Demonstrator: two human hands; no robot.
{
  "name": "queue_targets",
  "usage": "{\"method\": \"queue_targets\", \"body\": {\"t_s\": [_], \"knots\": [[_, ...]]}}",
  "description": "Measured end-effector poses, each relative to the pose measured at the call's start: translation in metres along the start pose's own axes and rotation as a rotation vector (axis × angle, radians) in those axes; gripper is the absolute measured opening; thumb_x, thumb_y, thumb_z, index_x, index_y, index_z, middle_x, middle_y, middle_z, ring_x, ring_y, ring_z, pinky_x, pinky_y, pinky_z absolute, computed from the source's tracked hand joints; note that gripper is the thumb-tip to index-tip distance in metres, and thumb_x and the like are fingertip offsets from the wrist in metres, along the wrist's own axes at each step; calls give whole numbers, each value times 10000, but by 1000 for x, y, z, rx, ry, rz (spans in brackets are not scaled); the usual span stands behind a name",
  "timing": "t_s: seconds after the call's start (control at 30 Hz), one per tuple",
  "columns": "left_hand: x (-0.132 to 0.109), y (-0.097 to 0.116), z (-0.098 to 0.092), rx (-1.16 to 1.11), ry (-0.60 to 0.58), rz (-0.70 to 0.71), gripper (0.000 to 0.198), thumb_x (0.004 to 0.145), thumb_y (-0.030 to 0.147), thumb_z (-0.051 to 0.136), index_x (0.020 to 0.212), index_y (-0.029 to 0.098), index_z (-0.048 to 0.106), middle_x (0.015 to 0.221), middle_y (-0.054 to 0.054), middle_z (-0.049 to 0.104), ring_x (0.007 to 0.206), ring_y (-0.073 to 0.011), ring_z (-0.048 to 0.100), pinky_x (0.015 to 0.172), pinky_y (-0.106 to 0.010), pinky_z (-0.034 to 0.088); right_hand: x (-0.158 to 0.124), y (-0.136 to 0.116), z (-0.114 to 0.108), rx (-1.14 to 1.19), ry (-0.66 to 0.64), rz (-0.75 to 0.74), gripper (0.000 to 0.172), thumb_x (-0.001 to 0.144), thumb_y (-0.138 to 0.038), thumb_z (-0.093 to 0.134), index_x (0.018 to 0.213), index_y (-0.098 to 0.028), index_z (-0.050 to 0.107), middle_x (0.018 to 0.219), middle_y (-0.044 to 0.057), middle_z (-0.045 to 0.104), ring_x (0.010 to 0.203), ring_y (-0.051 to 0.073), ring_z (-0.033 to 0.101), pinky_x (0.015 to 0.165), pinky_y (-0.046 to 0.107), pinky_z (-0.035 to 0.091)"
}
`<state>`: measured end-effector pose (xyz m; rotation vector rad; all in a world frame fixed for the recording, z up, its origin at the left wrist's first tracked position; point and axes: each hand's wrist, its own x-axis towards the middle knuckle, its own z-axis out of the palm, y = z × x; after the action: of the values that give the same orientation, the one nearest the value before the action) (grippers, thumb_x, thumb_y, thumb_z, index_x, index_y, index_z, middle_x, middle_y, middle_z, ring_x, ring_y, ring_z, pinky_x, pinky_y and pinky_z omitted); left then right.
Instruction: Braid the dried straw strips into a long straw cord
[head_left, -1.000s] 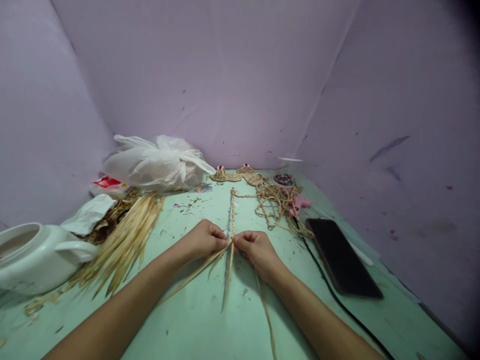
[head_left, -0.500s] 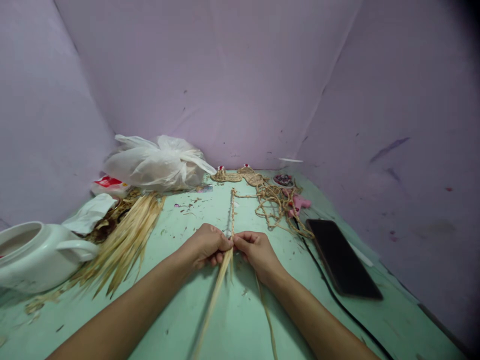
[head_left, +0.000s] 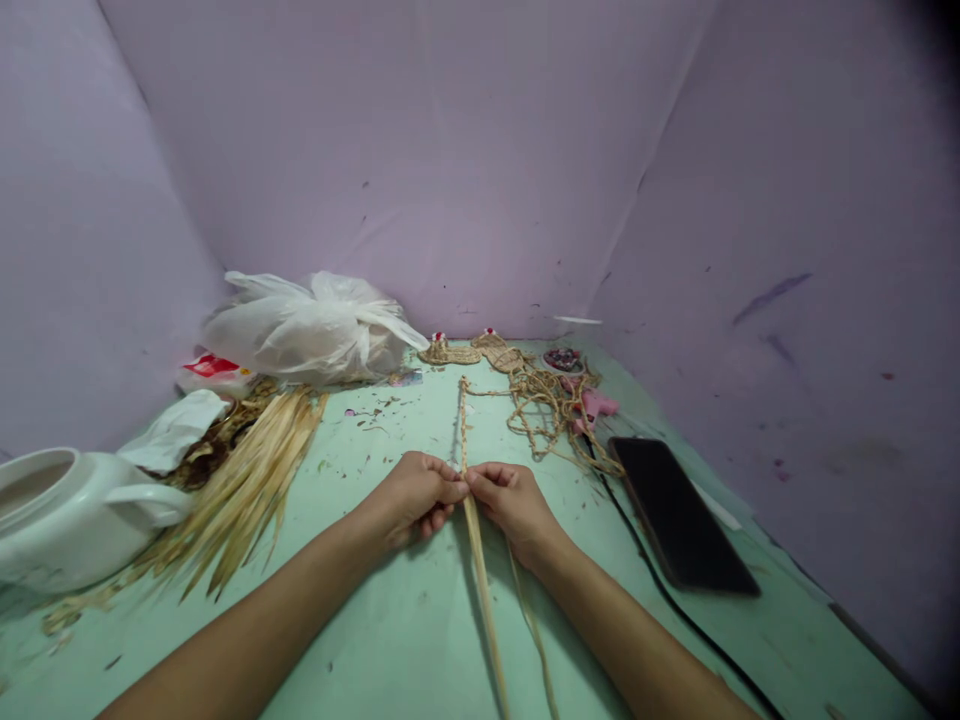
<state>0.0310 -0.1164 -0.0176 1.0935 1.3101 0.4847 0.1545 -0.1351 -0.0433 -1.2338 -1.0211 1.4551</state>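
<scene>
A thin braid of straw-coloured fibre [head_left: 464, 425] runs from a knot on the green table down to my fingers. My left hand [head_left: 420, 497] pinches its lower end between thumb and forefinger. Touching it from the other side, my right hand [head_left: 514, 505] pinches the same spot, its fingers curled. Loose fibre strands [head_left: 480, 580] hang from the pinch toward me, one wide and one thinner strand passing beneath my right hand. From the braid's far end, a cord leads right into a tangled heap of braided cord [head_left: 551, 405]. Fingertips hide the exact crossing of the strands.
Left are a white ceramic pot [head_left: 75, 515], a bundle of dry fibre strips [head_left: 255, 475] and a white plastic bag [head_left: 315, 325]. Woven slippers [head_left: 454, 354] lie at the back. Right are a pink glue gun [head_left: 596, 407], a black cable [head_left: 645, 560] and a dark phone [head_left: 682, 515].
The wide loose strand has swung from the left of the braid to the right, below my hands. Both hands stay at nearly the same spot, still pinching. The view has shifted slightly.
</scene>
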Motion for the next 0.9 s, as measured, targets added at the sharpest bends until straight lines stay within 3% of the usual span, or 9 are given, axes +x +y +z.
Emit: {"method": "queue_targets", "body": {"t_s": [0.1, 0.3, 0.47, 0.6, 0.77, 0.9], "knots": [[0, 1, -2, 75, 81, -27, 172, 552, 236, 599, 579, 169, 444, 343, 75, 380, 266, -45, 288, 276, -158, 165, 0, 1, 0, -65, 14, -44, 253, 603, -356, 608, 561, -107, 597, 502, 18, 559, 463, 77, 408, 466, 206, 299], [2, -1, -7, -6, -78, 0, 111, 541, 227, 553, 553, 164, 462, 388, 47, 429, 283, -54, 317, 277, -177, 193, 0, 3, -4, -210, 36, -156, 216, 647, -313, 554, 566, -115, 582, 508, 10, 542, 473, 85, 417, 479, 211, 314], [1, 0, -3, -8, 1, 17, 120, 534, 198, 543, 534, 174, 426, 348, 89, 301, 262, -28, 199, 292, -176, 87, 0, 4, -4, -220, 13, -149, 192, 645, -299, 539, 614, -119, 600, 503, -2, 536, 458, 81, 405, 457, 203, 304], [-2, 3, 1, 46, 83, 17, 126, 526, 174, 547, 491, 163, 426, 309, 91, 253, 264, -21, 167, 316, -182, 76, 0, 1, -8, -304, -32, -143, 168, 623, -266, 532, 624, -124, 622, 529, 6, 566, 474, 87, 431, 471, 202, 325], [-1, 4, 5, 90, 139, 39, 69, 504, 105, 520, 469, 138, 470, 295, 74, 282, 285, -23, 200, 334, -182, 112, -4, -8, -15, -568, 78, -56, 131, 574, -234, 543, 496, -136, 579, 433, -3, 502, 417, 76, 380, 413, 203, 264], [-1, 4, 9, 69, 175, 41, 93, 475, 80, 496, 439, 142, 436, 300, 73, 285, 284, -23, 208, 330, -182, 116, -14, -12, -6, -557, 122, 26, 95, 553, -189, 526, 473, -145, 550, 412, -8, 474, 395, 73, 356, 397, 208, 239]]}}
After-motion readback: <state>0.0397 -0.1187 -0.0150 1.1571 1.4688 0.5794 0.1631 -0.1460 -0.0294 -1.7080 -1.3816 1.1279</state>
